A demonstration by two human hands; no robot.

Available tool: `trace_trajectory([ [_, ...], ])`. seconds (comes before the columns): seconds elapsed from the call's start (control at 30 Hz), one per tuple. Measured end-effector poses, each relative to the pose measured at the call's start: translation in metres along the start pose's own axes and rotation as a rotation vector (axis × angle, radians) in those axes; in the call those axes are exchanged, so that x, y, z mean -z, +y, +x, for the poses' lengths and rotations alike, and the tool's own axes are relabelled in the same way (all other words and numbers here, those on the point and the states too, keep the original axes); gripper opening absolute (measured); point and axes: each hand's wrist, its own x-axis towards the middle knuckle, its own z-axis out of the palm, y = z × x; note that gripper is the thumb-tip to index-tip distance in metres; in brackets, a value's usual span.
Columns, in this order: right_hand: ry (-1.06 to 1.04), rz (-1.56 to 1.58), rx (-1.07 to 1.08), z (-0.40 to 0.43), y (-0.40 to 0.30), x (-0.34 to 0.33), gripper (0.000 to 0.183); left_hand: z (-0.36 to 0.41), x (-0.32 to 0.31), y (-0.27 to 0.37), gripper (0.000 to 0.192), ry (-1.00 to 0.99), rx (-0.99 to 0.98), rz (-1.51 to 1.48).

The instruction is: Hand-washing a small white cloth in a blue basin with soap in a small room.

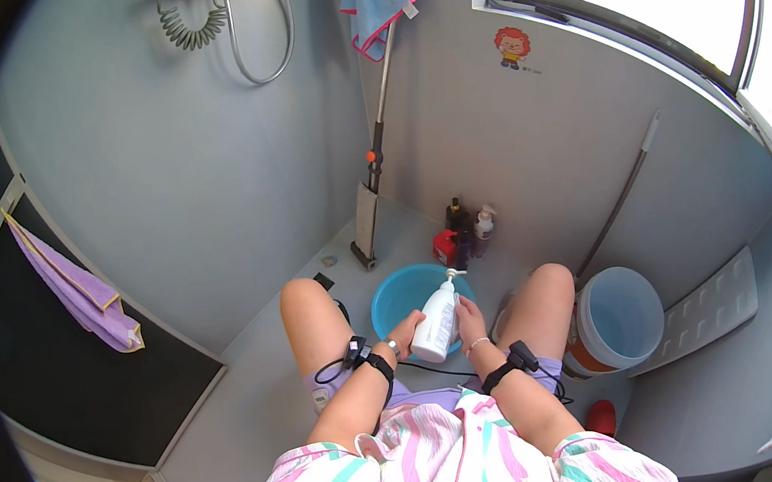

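Observation:
A white pump bottle (434,322), its pump head up and leaning away from me, is held between both hands over the near side of a round blue basin (399,295) on the floor. My left hand (408,332) grips the bottle's lower left side. On its right side, my right hand (469,322) holds the bottle, which bears printed writing; part of that hand's fingers is hidden behind it. The basin stands between my knees, and its near part is covered by the bottle and hands.
Several bottles (484,228) and a red container (444,247) stand in the corner past the basin. A flat mop (368,221) leans there. White buckets (620,318) and a long-handled pole (620,196) are on the right. Cables run from bands on both forearms.

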Motion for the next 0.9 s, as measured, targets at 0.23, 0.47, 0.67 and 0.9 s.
trace_trajectory([
  [0.23,-0.092,-0.129,0.016,-0.001,0.002,0.004,0.033,0.005,-0.008,0.000,0.055,0.039,-0.108,0.012],
  [0.47,-0.332,-0.179,-0.027,-0.015,-0.012,0.002,0.024,0.012,0.003,0.005,0.057,0.323,-0.179,-0.441],
  [0.67,-0.418,-0.306,0.009,-0.020,-0.018,-0.001,0.025,0.015,0.014,-0.001,0.057,0.397,-0.167,-0.335],
  [0.9,-0.235,-0.198,0.009,-0.008,-0.007,0.001,0.036,-0.006,-0.012,0.006,0.054,0.097,-0.062,-0.127],
])
